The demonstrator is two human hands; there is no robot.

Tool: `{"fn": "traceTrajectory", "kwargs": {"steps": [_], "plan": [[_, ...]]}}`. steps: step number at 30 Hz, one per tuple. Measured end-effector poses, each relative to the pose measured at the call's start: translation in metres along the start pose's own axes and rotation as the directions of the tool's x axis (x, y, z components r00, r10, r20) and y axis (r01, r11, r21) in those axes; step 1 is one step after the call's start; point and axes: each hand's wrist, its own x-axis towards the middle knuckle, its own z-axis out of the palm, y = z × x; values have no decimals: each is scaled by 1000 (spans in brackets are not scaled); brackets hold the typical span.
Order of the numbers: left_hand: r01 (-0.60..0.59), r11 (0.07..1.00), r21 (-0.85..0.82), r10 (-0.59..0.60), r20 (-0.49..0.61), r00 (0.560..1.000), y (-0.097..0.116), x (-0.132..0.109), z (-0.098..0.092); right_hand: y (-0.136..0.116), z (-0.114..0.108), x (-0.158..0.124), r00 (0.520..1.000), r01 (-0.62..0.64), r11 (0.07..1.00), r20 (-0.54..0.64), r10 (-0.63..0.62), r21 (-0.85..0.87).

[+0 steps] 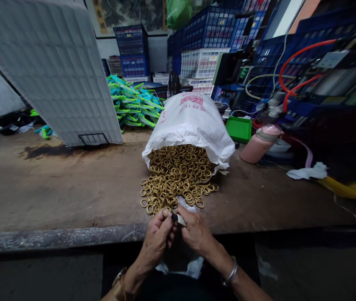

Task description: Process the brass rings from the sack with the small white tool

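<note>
A white sack [193, 121] lies on its side on the brown workbench [55, 188], spilling a heap of gold metal rings [178, 177] toward me. My left hand [157, 236] and my right hand [197, 232] meet at the bench's front edge, just below the heap. Both are pinched closed around a small dark and silvery piece [178, 218] held between their fingertips. What that piece is I cannot make out. A watch sits on my left wrist and a metal bangle on my right.
A large grey gridded panel [52, 71] leans at the back left. Green-blue bundles [134, 102], stacked blue and white crates [203, 46], a green tray [239, 128], a pink flask [259, 144] and a machine with red hoses [303, 71] stand behind and right.
</note>
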Motion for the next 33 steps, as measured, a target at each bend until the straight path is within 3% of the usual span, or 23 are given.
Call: {"fn": "traceTrajectory", "kwargs": {"steps": [7, 11, 15, 18, 22, 26, 33], "plan": [[-102, 991, 88, 102, 3, 995, -7, -1, -4, -2, 0, -3, 997, 38, 988, 79, -26, -152], [-52, 996, 77, 54, -19, 998, -10, -2, -7, -3, 3, -1, 994, -11, 980, 104, 33, -199], [36, 999, 0, -36, 3, 999, -6, -12, -9, 9, 2, 5, 985, -152, 928, 26, 171, -341], [61, 988, -141, -53, 59, 997, 0, -19, -14, 26, -5, 8, 950, -307, 860, -79, 301, -408], [59, 967, -249, -47, 57, 997, 7, -19, -22, 35, -8, 4, 964, -266, 896, -95, 248, -357], [79, 956, -283, -65, 59, 996, 6, -16, -27, 23, 4, -1, 981, -192, 923, -64, 181, -333], [187, 862, -471, -162, 95, 982, 0, -16, -37, 15, 17, -3, 983, -182, 908, -86, 161, -379]]}}
